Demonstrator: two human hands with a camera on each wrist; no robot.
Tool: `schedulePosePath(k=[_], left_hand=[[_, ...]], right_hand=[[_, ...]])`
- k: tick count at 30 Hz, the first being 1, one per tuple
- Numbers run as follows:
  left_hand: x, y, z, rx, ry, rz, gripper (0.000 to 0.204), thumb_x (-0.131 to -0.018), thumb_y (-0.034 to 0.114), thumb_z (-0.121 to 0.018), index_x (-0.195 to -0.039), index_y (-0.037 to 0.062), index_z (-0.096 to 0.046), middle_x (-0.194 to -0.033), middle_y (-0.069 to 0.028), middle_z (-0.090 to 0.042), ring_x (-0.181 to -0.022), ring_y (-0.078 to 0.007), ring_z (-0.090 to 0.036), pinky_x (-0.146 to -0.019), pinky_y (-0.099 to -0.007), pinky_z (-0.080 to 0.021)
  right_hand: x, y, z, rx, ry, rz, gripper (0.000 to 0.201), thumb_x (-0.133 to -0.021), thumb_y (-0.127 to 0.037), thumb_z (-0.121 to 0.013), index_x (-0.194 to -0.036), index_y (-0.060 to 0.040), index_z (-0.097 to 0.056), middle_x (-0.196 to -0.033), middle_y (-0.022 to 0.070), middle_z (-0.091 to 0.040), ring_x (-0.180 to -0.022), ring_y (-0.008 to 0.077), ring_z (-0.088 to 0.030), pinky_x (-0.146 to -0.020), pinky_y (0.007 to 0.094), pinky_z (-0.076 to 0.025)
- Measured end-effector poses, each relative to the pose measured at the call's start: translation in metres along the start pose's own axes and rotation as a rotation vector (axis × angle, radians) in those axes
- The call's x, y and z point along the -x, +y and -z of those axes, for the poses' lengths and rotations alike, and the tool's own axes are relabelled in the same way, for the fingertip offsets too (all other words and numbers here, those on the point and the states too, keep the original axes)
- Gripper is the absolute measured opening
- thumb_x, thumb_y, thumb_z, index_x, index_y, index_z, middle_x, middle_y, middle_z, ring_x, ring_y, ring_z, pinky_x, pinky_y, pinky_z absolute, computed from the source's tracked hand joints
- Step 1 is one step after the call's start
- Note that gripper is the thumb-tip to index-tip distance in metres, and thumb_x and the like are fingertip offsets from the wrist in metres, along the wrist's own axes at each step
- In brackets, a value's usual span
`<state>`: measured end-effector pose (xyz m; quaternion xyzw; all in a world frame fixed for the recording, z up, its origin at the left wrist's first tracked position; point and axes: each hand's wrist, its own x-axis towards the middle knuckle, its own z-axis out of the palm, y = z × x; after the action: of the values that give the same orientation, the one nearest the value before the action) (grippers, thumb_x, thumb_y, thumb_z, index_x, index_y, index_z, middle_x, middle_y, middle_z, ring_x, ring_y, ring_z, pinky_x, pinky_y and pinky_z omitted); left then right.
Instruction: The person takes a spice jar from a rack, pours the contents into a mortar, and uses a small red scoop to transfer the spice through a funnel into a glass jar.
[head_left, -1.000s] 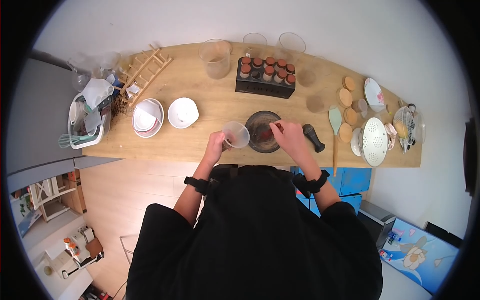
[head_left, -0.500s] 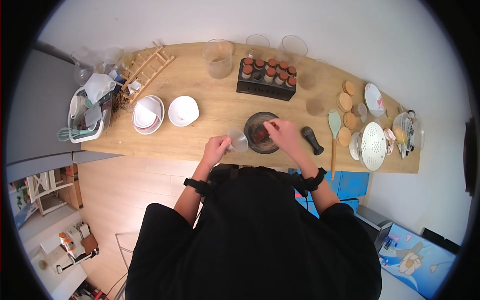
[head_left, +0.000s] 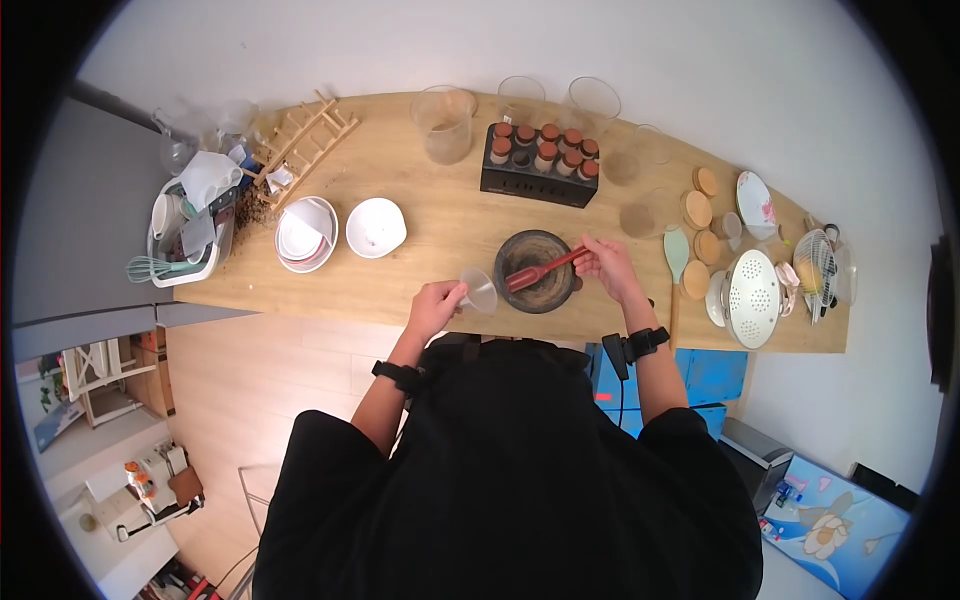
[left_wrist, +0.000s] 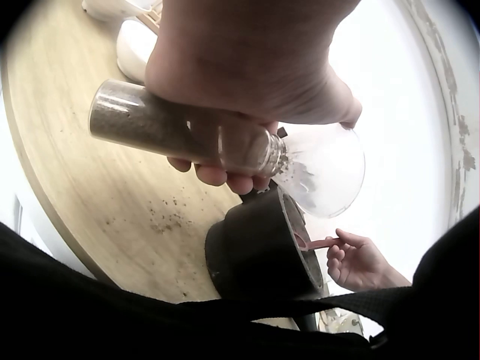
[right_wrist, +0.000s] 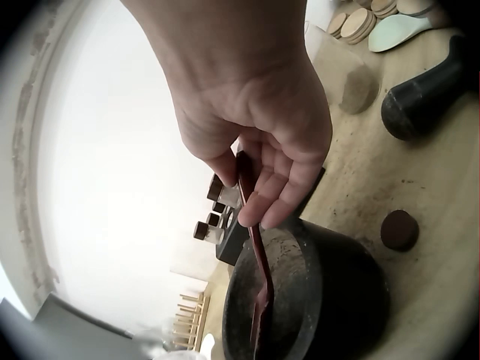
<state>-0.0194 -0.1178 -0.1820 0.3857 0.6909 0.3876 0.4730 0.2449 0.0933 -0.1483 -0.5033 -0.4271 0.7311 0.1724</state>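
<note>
In my left hand (head_left: 435,307) is a clear glass bottle (left_wrist: 172,129) of brown powder, lying nearly level with my fingers curled round it. A clear funnel (head_left: 479,290) sits at the bottle's mouth, its wide end toward the mortar; brown grains cling inside it. My right hand (head_left: 607,265) pinches the handle of a dark red spatula (head_left: 528,277). The spatula's head is inside the dark stone mortar (right_wrist: 349,281), whose inner wall has a brown powdery coat. Left of the mortar, the funnel hangs close to its rim.
A brown cap (right_wrist: 399,229) and a black pestle (right_wrist: 424,97) lie right of the mortar. Behind stands a black rack (head_left: 540,185) of capped bottles. White bowls (head_left: 377,228) are at left; a green spatula (head_left: 676,250) and white colander (head_left: 752,300) at right. Brown crumbs (left_wrist: 171,217) dot the table.
My right hand has drawn back rightward from over the mortar, and the red spatula now slants across it. My left hand has tipped the funnel from facing up to sideways.
</note>
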Motion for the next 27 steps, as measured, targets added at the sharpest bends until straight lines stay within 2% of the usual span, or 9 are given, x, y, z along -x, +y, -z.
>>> schedulePosePath(k=[8, 17, 19, 20, 22, 23, 25, 26, 27], left_hand=[[-0.007, 0.001, -0.002, -0.095, -0.023, 0.017, 0.047, -0.088, 0.045, -0.049, -0.081, 0.0030, -0.067, -0.060, -0.0083, -0.061, -0.058, -0.0160, -0.062, -0.058, -0.0277, -0.046], [-0.016, 0.000, -0.007, -0.051, -0.022, 0.002, 0.048, -0.089, 0.045, -0.048, -0.079, 0.0016, -0.066, -0.057, -0.0079, -0.059, -0.056, -0.0151, -0.060, -0.056, -0.0287, -0.045], [-0.022, -0.010, -0.008, 0.097, -0.073, -0.068, 0.048, -0.090, 0.043, -0.048, -0.079, -0.0004, -0.064, -0.058, -0.0056, -0.057, -0.056, -0.0130, -0.057, -0.056, -0.0278, -0.045], [-0.020, -0.004, -0.008, 0.095, -0.065, -0.068, 0.048, -0.090, 0.043, -0.048, -0.079, -0.0004, -0.064, -0.058, -0.0056, -0.057, -0.056, -0.0130, -0.057, -0.056, -0.0278, -0.045], [-0.018, 0.020, -0.009, 0.328, -0.088, -0.247, 0.053, -0.089, 0.048, -0.046, -0.081, -0.0015, -0.062, -0.063, -0.0036, -0.056, -0.060, -0.0103, -0.054, -0.055, -0.0260, -0.043], [-0.019, 0.026, -0.008, 0.325, -0.079, -0.252, 0.053, -0.089, 0.048, -0.046, -0.081, -0.0015, -0.062, -0.063, -0.0036, -0.056, -0.060, -0.0103, -0.054, -0.055, -0.0260, -0.043], [-0.022, 0.036, -0.008, 0.338, -0.116, -0.330, 0.074, -0.081, 0.067, -0.039, -0.085, -0.0030, -0.062, -0.076, -0.0057, -0.060, -0.068, -0.0130, -0.055, -0.060, -0.0264, -0.045], [-0.021, 0.042, -0.007, 0.336, -0.108, -0.332, 0.074, -0.081, 0.067, -0.039, -0.085, -0.0030, -0.062, -0.076, -0.0057, -0.060, -0.068, -0.0130, -0.055, -0.060, -0.0264, -0.045], [-0.021, 0.050, -0.007, 0.412, -0.101, -0.346, 0.077, -0.079, 0.070, -0.040, -0.087, -0.0032, -0.062, -0.076, -0.0055, -0.060, -0.068, -0.0132, -0.056, -0.061, -0.0262, -0.045]], right_hand=[[-0.012, 0.025, 0.014, -0.158, -0.036, -0.060, 0.030, -0.092, -0.027, -0.053, -0.090, 0.0022, -0.061, -0.068, 0.0066, -0.061, -0.055, 0.0127, -0.055, -0.053, 0.0231, -0.046], [0.005, 0.021, 0.011, -0.408, -0.031, -0.077, 0.030, -0.094, -0.024, -0.050, -0.089, 0.0041, -0.060, -0.069, 0.0081, -0.061, -0.055, 0.0139, -0.054, -0.053, 0.0249, -0.045], [0.032, -0.003, -0.004, -0.428, -0.042, 0.137, 0.025, -0.094, -0.018, -0.050, -0.093, 0.0049, -0.061, -0.072, 0.0098, -0.062, -0.058, 0.0153, -0.057, -0.056, 0.0245, -0.047], [0.050, -0.015, -0.019, -0.428, -0.051, 0.137, 0.025, -0.094, -0.018, -0.050, -0.093, 0.0049, -0.061, -0.072, 0.0098, -0.062, -0.058, 0.0153, -0.057, -0.056, 0.0245, -0.047], [0.090, -0.040, -0.048, 0.164, -0.040, 0.390, 0.016, -0.090, -0.008, -0.055, -0.098, 0.0032, -0.063, -0.077, 0.0108, -0.065, -0.064, 0.0153, -0.061, -0.060, 0.0233, -0.049], [0.105, -0.047, -0.053, 0.165, -0.049, 0.396, 0.016, -0.090, -0.008, -0.055, -0.098, 0.0032, -0.063, -0.077, 0.0108, -0.065, -0.064, 0.0153, -0.061, -0.060, 0.0233, -0.049], [0.131, -0.060, -0.060, 0.458, 0.062, 0.763, 0.018, -0.082, -0.001, -0.061, -0.100, 0.0004, -0.064, -0.080, 0.0112, -0.066, -0.068, 0.0150, -0.063, -0.061, 0.0227, -0.049], [0.145, -0.068, -0.064, 0.457, 0.054, 0.767, 0.018, -0.082, -0.001, -0.061, -0.100, 0.0004, -0.064, -0.080, 0.0112, -0.066, -0.068, 0.0150, -0.063, -0.061, 0.0227, -0.049], [0.159, -0.079, -0.067, 0.541, 0.098, 0.884, 0.020, -0.079, -0.001, -0.064, -0.099, 0.0001, -0.065, -0.079, 0.0107, -0.066, -0.066, 0.0156, -0.063, -0.060, 0.0234, -0.049]])
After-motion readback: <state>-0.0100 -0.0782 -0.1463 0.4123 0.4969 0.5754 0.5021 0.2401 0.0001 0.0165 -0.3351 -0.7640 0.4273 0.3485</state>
